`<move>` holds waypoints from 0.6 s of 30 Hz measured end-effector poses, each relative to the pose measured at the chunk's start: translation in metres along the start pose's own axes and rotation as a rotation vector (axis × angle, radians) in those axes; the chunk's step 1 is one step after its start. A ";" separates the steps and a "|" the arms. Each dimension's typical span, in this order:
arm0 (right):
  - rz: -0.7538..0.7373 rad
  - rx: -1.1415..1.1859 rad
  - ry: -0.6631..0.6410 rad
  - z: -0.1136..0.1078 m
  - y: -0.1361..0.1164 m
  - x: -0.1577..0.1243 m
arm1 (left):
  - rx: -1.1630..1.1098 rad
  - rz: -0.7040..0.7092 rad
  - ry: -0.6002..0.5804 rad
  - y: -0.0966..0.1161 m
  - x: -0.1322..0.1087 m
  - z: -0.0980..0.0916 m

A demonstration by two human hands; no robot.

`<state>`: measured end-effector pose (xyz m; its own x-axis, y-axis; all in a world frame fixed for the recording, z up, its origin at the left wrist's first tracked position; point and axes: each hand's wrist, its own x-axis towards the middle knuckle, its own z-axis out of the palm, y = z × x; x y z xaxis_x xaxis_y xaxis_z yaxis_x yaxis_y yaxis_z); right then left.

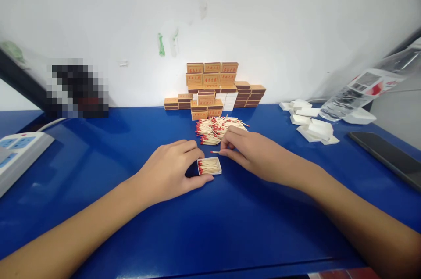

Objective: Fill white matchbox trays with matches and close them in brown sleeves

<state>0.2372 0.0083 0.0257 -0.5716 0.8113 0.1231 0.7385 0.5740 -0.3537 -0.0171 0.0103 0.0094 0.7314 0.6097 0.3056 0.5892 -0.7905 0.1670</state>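
A small white matchbox tray [209, 166] full of red-tipped matches lies on the blue table [210, 226]. My left hand [171, 171] curls round the tray's left side, thumb and fingers steadying it. My right hand [251, 149] pinches a single match [215, 152] just above the tray's far edge. Behind it lies a loose pile of matches [217, 130].
Stacked orange-brown matchboxes [212, 88] stand against the white wall. Empty white trays [311, 123] lie at the right, with a tipped plastic water bottle [362, 90] and a dark phone [388, 158]. A white power strip [18, 154] sits at the left edge.
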 end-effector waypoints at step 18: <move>-0.093 0.085 -0.009 0.015 -0.028 0.004 | 0.010 -0.004 -0.009 0.001 0.001 -0.001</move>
<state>0.2090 -0.0058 0.0225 -0.6397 0.7537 0.1511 0.6493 0.6350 -0.4185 -0.0160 0.0104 0.0112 0.7321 0.6133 0.2964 0.5954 -0.7875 0.1589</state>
